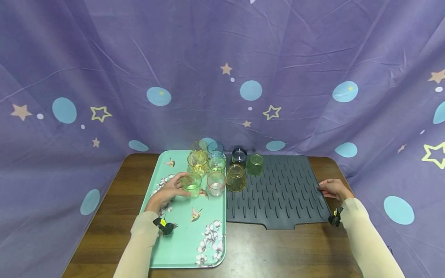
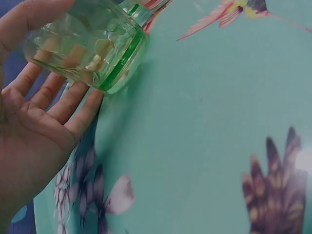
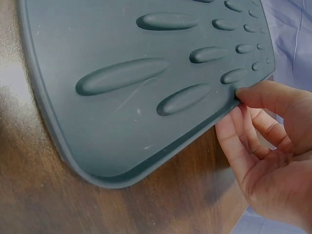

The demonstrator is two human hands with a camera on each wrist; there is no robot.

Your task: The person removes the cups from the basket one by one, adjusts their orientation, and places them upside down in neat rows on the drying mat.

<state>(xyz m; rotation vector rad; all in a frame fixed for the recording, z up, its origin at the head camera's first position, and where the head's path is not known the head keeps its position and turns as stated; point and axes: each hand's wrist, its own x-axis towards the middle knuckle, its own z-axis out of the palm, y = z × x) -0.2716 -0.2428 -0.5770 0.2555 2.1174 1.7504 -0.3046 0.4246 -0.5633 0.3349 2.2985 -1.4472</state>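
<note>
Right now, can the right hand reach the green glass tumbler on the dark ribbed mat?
Probably yes: only bare mat separates the right hand from the green tumbler, though it grips the mat's edge.

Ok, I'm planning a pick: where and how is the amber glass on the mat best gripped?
Grip the amber glass by its side wall, likely from the near right: it tapers upward, apparently inverted; the pink glass sits close left, the dark glass behind, bare mat lies right.
</note>
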